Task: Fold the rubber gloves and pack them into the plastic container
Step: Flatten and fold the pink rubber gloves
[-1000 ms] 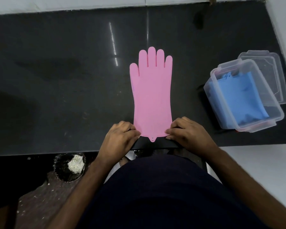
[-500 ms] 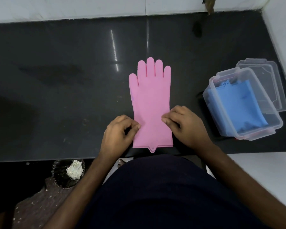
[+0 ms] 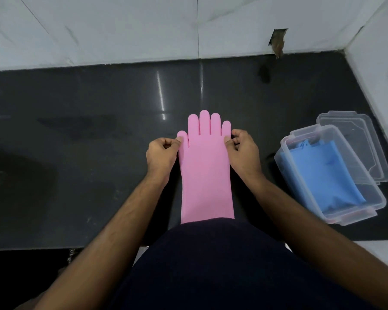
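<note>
A pink rubber glove [image 3: 205,173] lies flat on the dark counter [image 3: 87,164], fingers pointing away from me; its cuff end is hidden by my body. My left hand [image 3: 161,153] pinches the glove's left edge at the thumb. My right hand [image 3: 242,152] pinches the right edge beside the little finger. To the right stands a clear plastic container [image 3: 332,175] with a folded blue glove [image 3: 323,173] lying inside it.
The container's clear lid [image 3: 363,142] lies partly under and behind the container. White tiled walls [image 3: 143,30] bound the counter at the back and right. The counter's front edge runs just in front of my body.
Both hands slid from the glove's cuff end up along its side edges to the finger end. The camera view tilted up, showing the back wall.
</note>
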The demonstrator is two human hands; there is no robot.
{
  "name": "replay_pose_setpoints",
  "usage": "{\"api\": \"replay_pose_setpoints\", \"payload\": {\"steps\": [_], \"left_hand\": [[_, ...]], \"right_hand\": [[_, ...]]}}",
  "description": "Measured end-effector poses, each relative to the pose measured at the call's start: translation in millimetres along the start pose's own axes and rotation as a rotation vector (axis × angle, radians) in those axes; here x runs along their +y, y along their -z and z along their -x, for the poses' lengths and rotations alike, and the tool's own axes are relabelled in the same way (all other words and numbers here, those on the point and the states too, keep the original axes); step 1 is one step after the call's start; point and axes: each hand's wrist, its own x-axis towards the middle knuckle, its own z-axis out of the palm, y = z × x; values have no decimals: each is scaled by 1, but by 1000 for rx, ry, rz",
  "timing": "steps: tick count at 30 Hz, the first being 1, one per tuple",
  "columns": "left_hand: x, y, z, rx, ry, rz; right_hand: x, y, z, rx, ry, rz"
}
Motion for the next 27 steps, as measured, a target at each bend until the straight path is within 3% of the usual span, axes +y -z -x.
{"api": "replay_pose_setpoints", "payload": {"steps": [15,20,27], "left_hand": [[-6,-2,-7,28,-31,-119],[-6,-5,-6,46,-113,-274],[-17,5,24,9,-149,-236]], "right_hand": [[9,-10,-14,96,60,-17],[4,-9,-17,64,25,9],[9,4,28,-75,71,75]]}}
